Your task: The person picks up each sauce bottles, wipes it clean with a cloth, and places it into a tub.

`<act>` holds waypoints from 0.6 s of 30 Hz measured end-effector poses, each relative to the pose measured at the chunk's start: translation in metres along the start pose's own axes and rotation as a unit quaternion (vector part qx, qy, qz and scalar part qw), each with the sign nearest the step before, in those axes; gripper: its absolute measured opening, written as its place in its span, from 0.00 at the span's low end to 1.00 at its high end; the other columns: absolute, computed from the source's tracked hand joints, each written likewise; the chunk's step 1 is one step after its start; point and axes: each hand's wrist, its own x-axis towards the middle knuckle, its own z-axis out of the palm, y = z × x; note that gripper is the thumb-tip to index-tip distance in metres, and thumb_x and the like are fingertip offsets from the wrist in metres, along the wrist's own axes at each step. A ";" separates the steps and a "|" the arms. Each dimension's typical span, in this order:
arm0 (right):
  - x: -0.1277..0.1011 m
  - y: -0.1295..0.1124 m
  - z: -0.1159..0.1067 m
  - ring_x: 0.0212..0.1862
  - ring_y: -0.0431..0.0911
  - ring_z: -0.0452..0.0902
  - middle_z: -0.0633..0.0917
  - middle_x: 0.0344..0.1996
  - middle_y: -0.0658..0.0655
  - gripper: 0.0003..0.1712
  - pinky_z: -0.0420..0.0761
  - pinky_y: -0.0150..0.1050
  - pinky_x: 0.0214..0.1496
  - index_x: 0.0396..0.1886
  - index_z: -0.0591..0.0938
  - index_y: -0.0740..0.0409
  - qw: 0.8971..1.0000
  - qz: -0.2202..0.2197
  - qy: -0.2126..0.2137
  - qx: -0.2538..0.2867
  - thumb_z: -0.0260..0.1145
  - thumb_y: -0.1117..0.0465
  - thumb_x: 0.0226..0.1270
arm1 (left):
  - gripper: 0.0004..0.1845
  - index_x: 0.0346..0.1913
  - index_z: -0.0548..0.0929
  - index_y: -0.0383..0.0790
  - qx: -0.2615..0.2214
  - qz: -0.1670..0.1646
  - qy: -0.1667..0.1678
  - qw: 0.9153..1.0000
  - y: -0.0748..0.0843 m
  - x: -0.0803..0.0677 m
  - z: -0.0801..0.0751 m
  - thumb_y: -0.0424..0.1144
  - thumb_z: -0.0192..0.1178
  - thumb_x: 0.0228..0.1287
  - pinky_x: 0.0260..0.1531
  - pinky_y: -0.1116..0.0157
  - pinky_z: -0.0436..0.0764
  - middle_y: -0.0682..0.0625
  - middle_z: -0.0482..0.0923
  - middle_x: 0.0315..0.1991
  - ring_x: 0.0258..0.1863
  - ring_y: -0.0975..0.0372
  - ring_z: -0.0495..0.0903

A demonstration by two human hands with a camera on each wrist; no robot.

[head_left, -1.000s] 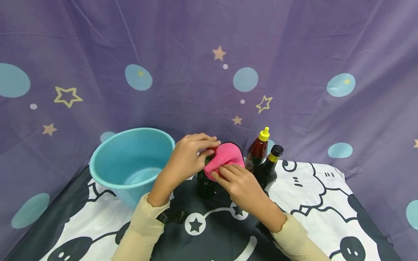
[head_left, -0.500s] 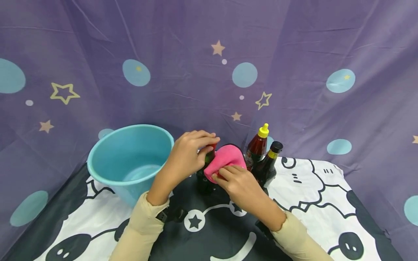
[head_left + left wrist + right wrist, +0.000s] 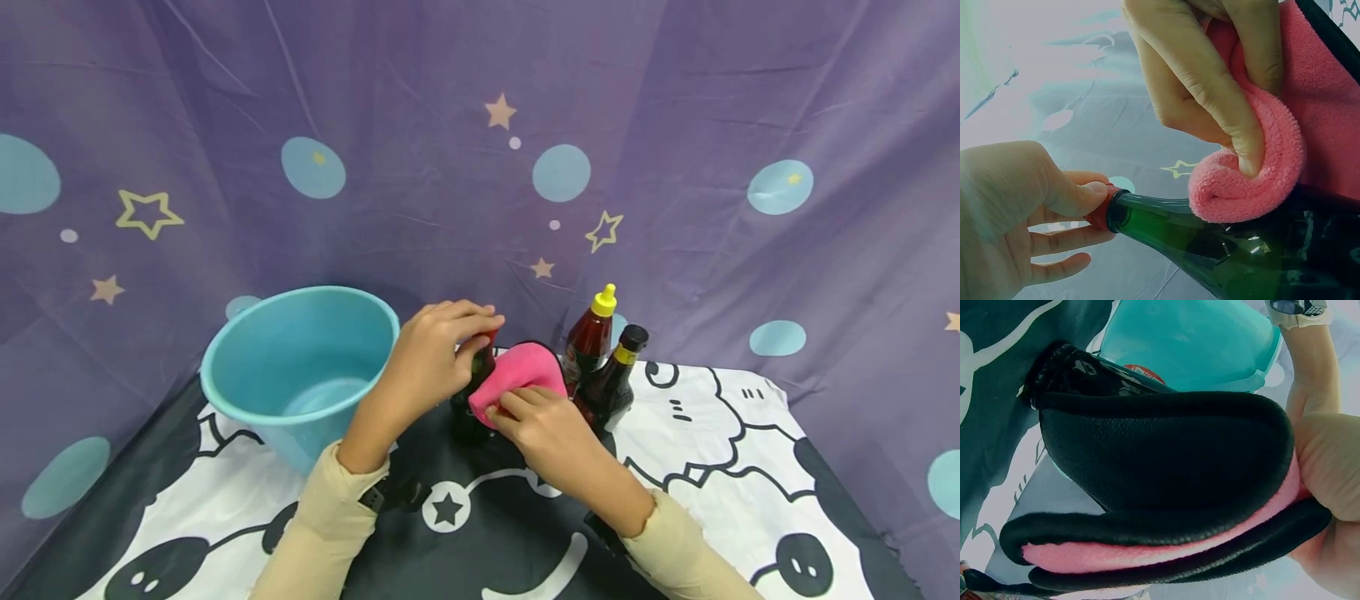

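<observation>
A dark green glass bottle (image 3: 1222, 250) with a red cap stands upright in the middle of the head view. My left hand (image 3: 427, 354) pinches the red cap (image 3: 1105, 212) between thumb and fingers. Against the bottle's side lies a folded pink cloth (image 3: 525, 367) with a black border. My right hand (image 3: 551, 433) grips that cloth, fingers pushed into its folds, and holds it on the bottle below the neck. In the right wrist view the cloth's black back hides much of the bottle.
A large light-blue basin (image 3: 300, 358) stands left of the bottle. To the right are a red sauce bottle with a yellow nozzle cap (image 3: 590, 342) and a dark bottle with a black cap (image 3: 611, 383). A purple curtain (image 3: 420, 150) hangs behind the patterned tablecloth (image 3: 697, 433).
The right hand and the pink cloth have slid a little lower along the bottle, uncovering more of its neck. The left hand keeps its hold on the cap.
</observation>
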 end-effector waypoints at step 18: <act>-0.001 -0.003 0.000 0.35 0.41 0.82 0.86 0.32 0.47 0.10 0.82 0.33 0.43 0.38 0.93 0.49 0.999 0.008 -0.050 -0.002 0.80 0.63 0.55 | 0.15 0.51 0.90 0.42 0.006 0.005 0.005 1.000 0.000 -0.001 0.002 0.30 0.69 0.62 0.57 0.53 0.82 0.47 0.89 0.50 0.51 0.54 0.86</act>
